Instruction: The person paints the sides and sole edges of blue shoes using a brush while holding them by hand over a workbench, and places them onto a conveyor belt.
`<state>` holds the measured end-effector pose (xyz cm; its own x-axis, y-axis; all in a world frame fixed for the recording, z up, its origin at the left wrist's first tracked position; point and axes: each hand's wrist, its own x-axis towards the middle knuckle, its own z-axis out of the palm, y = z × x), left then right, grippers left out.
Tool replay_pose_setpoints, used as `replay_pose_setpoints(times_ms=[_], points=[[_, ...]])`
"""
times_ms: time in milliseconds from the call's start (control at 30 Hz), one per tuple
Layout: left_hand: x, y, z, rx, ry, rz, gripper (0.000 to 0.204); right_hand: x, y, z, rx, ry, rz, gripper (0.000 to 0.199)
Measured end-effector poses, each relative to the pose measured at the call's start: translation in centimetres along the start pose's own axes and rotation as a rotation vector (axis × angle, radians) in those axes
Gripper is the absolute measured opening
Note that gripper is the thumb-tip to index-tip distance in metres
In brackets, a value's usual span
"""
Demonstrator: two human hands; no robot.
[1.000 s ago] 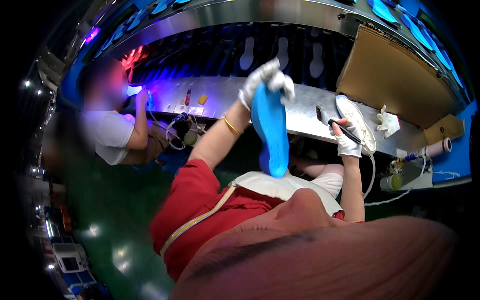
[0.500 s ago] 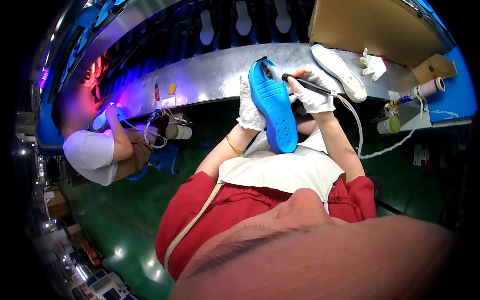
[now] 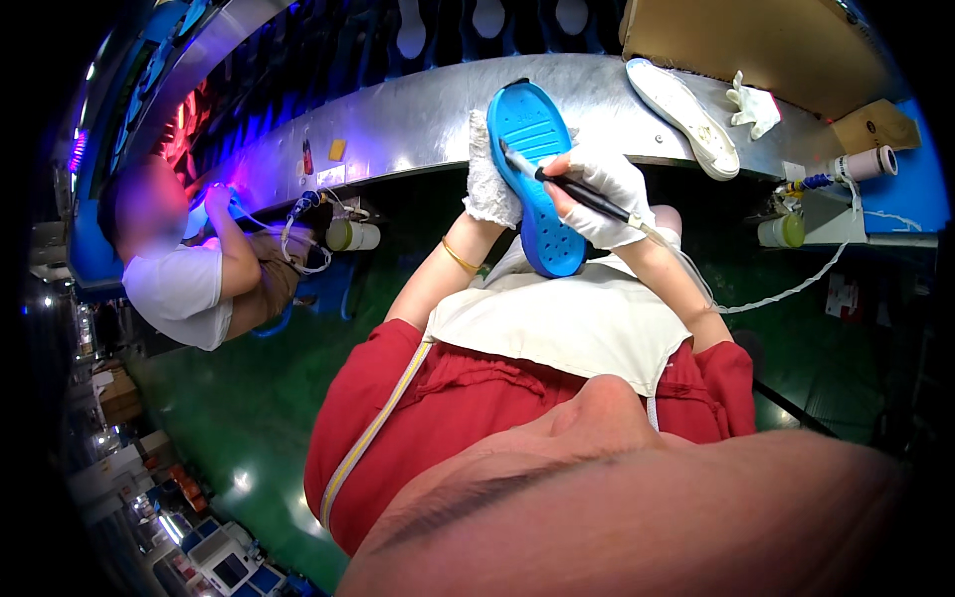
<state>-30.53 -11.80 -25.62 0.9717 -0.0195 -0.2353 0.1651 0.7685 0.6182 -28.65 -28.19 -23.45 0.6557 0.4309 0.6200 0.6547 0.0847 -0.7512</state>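
Observation:
My left hand [image 3: 490, 179], in a white fabric glove, grips a blue shoe sole [image 3: 527, 111] by its left side. The sole is tilted, its ridged and holed inner face toward me, with the lower end just above my apron. In my right hand [image 3: 615, 199], gloved in white with bare fingertips, is a black-handled brush [image 3: 582, 191] with a pale hose at its back end. Its bristles touch, or nearly touch, the left rim of the sole near the middle. Most of my left fingers are hidden behind the sole.
On the metal bench [image 3: 418, 114] lie a white sole [image 3: 684, 119], a white glove [image 3: 754, 107] and a yellow pad [image 3: 337, 150]. A cardboard box [image 3: 756, 50] stands back right. Green-lidded containers hang below the bench. Another person [image 3: 184, 284] sits at the left, holding a light-coloured piece.
The brush has moved from the dark opening at the sole's far end down to its left rim. My right hand has shifted nearer me; the sole is a little higher in view.

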Motion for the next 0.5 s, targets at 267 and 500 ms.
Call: replay_pose_setpoints(times_ms=[267, 500], points=[[-0.2, 0.9, -0.4, -0.028, -0.165, -0.146, 0.097, -2.0, -0.8, -0.7, 0.023, -0.084, 0.100, 0.016], [-3.4, -1.8, -0.8, 0.291, -0.082, -0.204, 0.099, -3.9, 0.0, -2.1, 0.195, 0.040, 0.357, 0.010]])
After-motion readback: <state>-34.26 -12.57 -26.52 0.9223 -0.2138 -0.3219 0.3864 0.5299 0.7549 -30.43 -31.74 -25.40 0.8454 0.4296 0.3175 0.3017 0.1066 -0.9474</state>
